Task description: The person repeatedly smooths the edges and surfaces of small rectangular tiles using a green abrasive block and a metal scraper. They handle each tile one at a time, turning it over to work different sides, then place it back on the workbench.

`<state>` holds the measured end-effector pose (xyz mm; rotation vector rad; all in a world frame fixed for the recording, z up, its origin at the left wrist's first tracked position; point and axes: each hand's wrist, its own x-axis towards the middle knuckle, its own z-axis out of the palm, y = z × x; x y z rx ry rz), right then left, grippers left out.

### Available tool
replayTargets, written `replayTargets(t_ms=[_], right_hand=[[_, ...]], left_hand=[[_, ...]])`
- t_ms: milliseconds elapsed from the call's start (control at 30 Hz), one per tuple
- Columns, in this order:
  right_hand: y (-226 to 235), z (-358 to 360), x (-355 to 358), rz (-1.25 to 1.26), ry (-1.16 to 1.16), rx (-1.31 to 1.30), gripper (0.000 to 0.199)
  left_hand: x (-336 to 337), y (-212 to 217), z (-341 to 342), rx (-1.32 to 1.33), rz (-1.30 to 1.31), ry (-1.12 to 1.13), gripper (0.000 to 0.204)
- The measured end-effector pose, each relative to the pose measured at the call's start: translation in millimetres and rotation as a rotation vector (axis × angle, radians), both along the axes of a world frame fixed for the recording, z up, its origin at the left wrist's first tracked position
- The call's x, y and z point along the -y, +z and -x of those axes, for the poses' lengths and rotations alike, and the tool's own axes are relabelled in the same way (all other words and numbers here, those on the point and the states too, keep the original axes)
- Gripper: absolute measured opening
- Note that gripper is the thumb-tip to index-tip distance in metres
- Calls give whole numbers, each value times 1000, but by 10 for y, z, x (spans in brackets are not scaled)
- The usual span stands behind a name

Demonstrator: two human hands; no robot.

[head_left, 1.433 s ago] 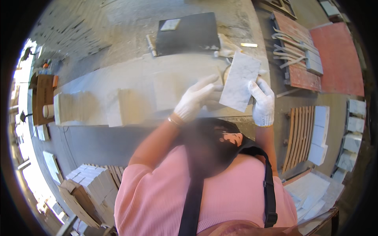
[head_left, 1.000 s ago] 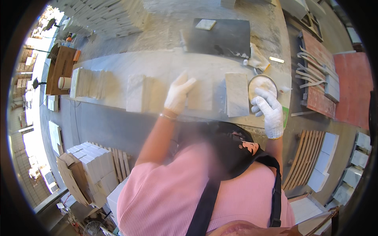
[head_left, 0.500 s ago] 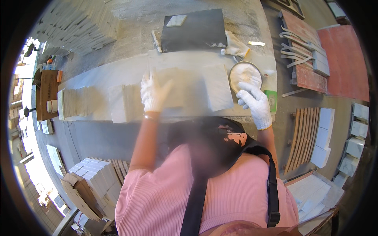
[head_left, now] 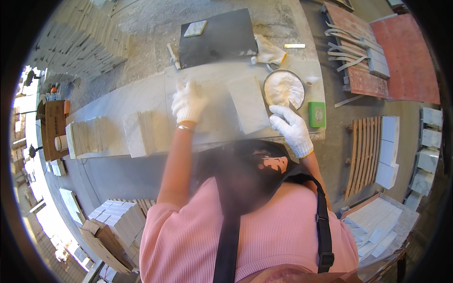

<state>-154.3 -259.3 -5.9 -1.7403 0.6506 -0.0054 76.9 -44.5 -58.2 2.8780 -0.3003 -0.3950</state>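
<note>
My left hand [head_left: 188,104], in a white knit glove, is over the pale marble slab top [head_left: 155,96], fingers apart and somewhat blurred; nothing shows in it. My gloved right hand [head_left: 291,129] is closed around a small flat putty knife [head_left: 293,109], its blade at the near edge of a round bowl [head_left: 265,96] of white paste. Between the hands lies a white marble tile [head_left: 247,104], slanted, with a hazy patch to its left. Upright tiles [head_left: 137,133] stand left of my left hand.
A black sheet [head_left: 217,40] bears a small marble piece [head_left: 195,28]; a spare glove [head_left: 270,51] lies beside it. Right of the bowl are a green box [head_left: 317,114] and small white cup [head_left: 312,81]. More tiles [head_left: 87,137] stand farther left. A wooden pallet [head_left: 362,155] stands right.
My right hand has lowered slightly from above the bowl to its near edge, and the putty knife now shows. My left hand's fingers have drawn closer together. The whole view has shifted a little.
</note>
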Motion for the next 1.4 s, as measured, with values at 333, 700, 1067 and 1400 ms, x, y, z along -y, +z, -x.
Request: replayTargets(t_ms=[333, 700, 1067, 1400], right_hand=[[-201, 31, 8, 46, -66, 30, 38], [-132, 40, -57, 209, -17, 82, 43], [-234, 192, -61, 185, -55, 90, 39], [-265, 183, -114, 24, -10, 50, 39]], left_hand=[[74, 192, 264, 197, 329, -246, 63], [820, 304, 682, 313, 375, -851, 67], [124, 456, 879, -250, 903, -635, 43], [-69, 408, 803, -850, 989, 132, 56]])
